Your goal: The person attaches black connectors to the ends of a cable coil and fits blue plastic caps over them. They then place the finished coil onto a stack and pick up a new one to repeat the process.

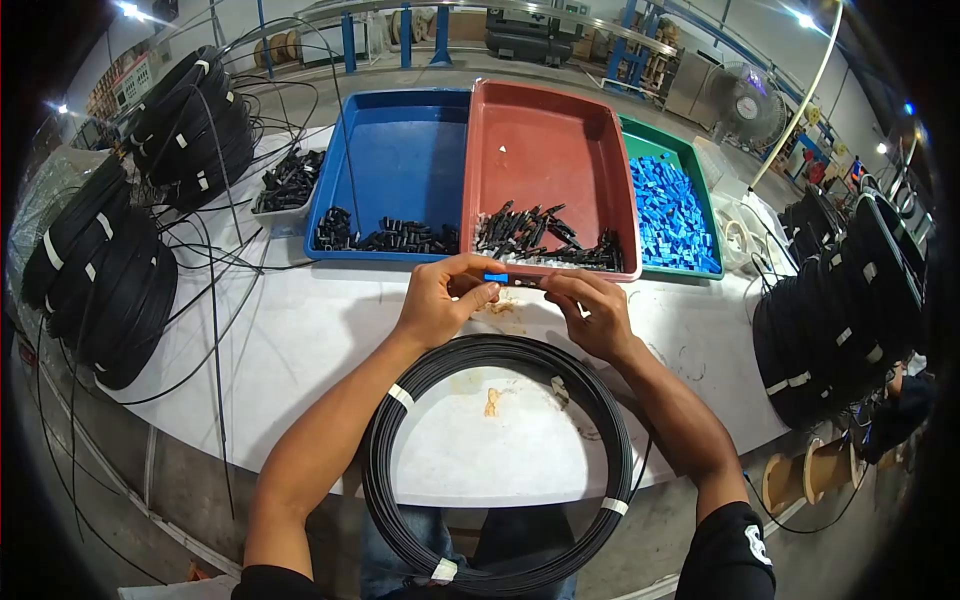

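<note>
Pinches blue plastic piece [495, 277] in left hand [440, 298] | slim black piece [524, 283] in right hand [600, 310] | has ring-shaped cable coil [381, 455] below hands, shallow red tray [550, 150] beyond

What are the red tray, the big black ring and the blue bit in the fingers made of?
The rectangular red tray looks like semi-gloss plastic: smooth walls, rounded corners. The round black cable coil seems satiny plastic outside: evenly bent, faintly gleaming loops. The small blue held piece is probably smooth plastic, evenly coloured, but too tiny to be sure.
</note>
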Action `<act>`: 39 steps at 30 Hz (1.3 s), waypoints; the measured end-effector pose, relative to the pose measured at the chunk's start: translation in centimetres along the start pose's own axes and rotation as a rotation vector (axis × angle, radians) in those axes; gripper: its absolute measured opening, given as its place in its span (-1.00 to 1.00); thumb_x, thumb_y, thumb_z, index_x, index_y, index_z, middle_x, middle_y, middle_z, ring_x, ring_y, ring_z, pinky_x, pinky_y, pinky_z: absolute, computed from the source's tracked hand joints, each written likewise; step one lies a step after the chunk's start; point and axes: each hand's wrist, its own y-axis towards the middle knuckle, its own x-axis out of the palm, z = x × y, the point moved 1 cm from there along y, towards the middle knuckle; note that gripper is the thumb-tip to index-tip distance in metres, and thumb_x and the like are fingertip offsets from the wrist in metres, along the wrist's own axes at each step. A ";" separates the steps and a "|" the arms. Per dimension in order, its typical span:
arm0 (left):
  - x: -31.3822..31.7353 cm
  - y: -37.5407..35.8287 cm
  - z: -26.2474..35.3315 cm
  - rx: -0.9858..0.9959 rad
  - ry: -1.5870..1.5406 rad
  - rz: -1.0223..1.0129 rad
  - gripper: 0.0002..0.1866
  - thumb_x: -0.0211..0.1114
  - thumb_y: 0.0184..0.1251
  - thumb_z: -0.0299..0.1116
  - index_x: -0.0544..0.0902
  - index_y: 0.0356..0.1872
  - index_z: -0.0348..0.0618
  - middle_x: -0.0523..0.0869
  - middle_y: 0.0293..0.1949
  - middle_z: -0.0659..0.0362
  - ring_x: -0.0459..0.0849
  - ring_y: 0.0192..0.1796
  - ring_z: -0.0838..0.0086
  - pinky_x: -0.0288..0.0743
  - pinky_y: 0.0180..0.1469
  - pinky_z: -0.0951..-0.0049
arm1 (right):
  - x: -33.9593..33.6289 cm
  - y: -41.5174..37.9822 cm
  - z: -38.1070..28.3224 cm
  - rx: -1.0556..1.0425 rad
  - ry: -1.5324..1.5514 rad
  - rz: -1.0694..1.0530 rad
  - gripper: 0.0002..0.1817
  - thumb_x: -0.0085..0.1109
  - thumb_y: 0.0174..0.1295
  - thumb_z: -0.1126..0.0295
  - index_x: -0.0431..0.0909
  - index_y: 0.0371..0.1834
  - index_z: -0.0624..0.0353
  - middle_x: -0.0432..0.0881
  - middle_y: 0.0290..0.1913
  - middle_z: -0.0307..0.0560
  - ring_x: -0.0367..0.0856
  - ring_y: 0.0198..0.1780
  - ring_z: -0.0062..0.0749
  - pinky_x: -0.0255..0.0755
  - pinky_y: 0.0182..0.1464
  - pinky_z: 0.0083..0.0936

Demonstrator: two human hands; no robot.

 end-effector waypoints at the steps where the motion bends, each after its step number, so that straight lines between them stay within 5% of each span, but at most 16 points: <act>1: 0.0 0.1 0.0 0.018 0.004 -0.009 -0.77 0.35 0.34 -0.58 0.66 0.00 -0.27 0.79 -0.20 0.10 0.79 -0.14 0.50 0.66 -0.10 0.53 | 0.1 0.0 0.0 0.005 0.022 -0.011 -0.72 0.29 0.13 0.70 0.70 -0.09 0.22 0.75 -0.15 0.05 0.77 -0.20 -0.12 0.66 -0.19 -0.35; 7: 0.5 0.4 0.3 -0.066 -0.372 -0.065 -0.82 0.26 0.37 -0.66 0.60 -0.06 -0.29 0.77 -0.09 0.03 0.79 -0.05 0.37 0.71 0.02 0.43 | -0.1 0.5 -1.0 -0.019 0.059 -0.043 -0.57 0.21 0.11 0.76 0.72 0.04 0.12 0.74 -0.08 0.04 0.77 -0.16 -0.10 0.68 -0.18 -0.35; 28: 0.4 0.0 0.6 -0.043 -0.266 -0.174 -0.83 0.28 0.33 -0.67 0.56 -0.11 -0.28 0.78 -0.06 -0.04 0.78 0.03 0.29 0.72 0.14 0.32 | -0.6 0.4 -1.8 -0.172 -0.149 -0.174 -0.46 0.29 -0.10 0.70 0.65 0.03 0.03 0.57 -0.33 -0.18 0.62 -0.45 -0.31 0.54 -0.50 -0.40; 37: 0.9 0.0 0.5 -0.029 -0.354 -0.172 -0.86 0.27 0.41 -0.57 0.51 -0.11 -0.23 0.76 -0.05 -0.08 0.78 0.02 0.26 0.73 0.13 0.27 | -1.3 0.9 -1.8 -0.156 -0.169 -0.257 -0.50 0.31 -0.08 0.69 0.61 0.03 0.14 0.52 -0.31 -0.15 0.63 -0.42 -0.23 0.57 -0.43 -0.31; 39: 1.1 0.1 0.9 -0.044 -0.372 -0.137 -0.86 0.29 0.39 -0.59 0.55 -0.10 -0.24 0.78 -0.08 -0.05 0.79 0.00 0.31 0.72 0.10 0.33 | -1.3 1.2 -1.8 -0.091 -0.032 -0.160 -0.73 0.34 0.09 0.63 0.62 -0.13 0.15 0.65 -0.31 -0.11 0.66 -0.36 -0.27 0.50 -0.42 -0.32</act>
